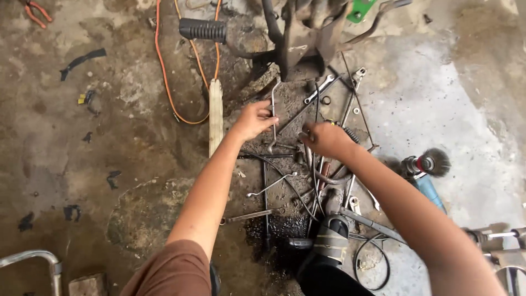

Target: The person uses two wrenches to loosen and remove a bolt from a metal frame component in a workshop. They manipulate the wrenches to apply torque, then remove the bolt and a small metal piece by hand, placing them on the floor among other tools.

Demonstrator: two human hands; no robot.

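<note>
My left hand (253, 119) is closed around a thin bent metal rod (273, 98) that stands up from the greasy floor. Just to its right, my right hand (324, 139) reaches down with curled fingers into a pile of spanners and rods (307, 181); whether it grips one I cannot tell. Both hands work just below a motorcycle's underside (301, 38), beside a black rubber footpeg (203, 30). A combination spanner (319, 89) lies just above my right hand.
A wooden slat (216, 115) and orange cable (164, 71) lie to the left. A power tool with a wire brush (427, 164) rests at right. A sandalled foot (329, 241) sits at bottom centre. Red pliers (37, 12) lie top left; metal frames stand at both bottom corners.
</note>
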